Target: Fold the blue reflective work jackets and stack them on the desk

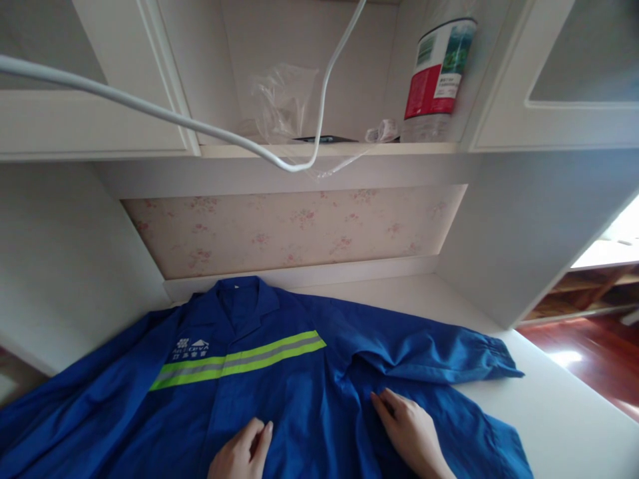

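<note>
The blue jacket (284,399) lies spread on the counter (554,406); left hand (243,449) and right hand (408,427), fingers curled, appear to pinch its front. Straightening it seems the step in hand, calling next for even tension

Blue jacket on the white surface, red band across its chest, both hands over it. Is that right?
Not the band: the head view shows it yellow-green with a grey middle, not red. The rest holds: blue jacket on the white surface, left hand and right hand over it.
</note>
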`<state>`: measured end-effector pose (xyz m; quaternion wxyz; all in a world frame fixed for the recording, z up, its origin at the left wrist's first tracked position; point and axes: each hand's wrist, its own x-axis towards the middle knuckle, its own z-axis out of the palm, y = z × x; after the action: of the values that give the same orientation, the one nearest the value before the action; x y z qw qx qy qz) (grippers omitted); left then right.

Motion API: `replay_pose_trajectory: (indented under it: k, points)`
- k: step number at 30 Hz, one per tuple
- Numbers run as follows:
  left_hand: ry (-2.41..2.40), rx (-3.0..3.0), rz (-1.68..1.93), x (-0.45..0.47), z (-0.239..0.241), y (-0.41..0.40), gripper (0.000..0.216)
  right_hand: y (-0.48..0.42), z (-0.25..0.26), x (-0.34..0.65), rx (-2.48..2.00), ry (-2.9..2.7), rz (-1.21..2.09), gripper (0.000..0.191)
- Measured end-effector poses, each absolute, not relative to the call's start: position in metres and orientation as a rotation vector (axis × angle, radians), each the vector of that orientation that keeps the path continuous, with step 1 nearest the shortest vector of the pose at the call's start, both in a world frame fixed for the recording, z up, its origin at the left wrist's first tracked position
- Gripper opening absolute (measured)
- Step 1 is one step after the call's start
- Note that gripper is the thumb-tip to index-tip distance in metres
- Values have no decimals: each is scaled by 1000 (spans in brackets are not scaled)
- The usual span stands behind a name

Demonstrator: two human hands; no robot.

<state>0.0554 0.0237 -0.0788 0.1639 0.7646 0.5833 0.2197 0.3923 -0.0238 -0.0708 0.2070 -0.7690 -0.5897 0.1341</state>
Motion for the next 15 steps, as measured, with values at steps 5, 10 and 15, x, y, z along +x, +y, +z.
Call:
replay_pose_trajectory:
  k: [5,10,15]
  points:
    - [1668,2200,649,55,-80,21,32,-23,-70,392,-2134,-1640,386,42]
    - [1665,2236,656,54,-83,21,33,-23,-71,392,-2139,-1636,372,43]
    - [1642,2272,688,53,-85,23,32,-23,-74,393,-2140,-1665,351,42]
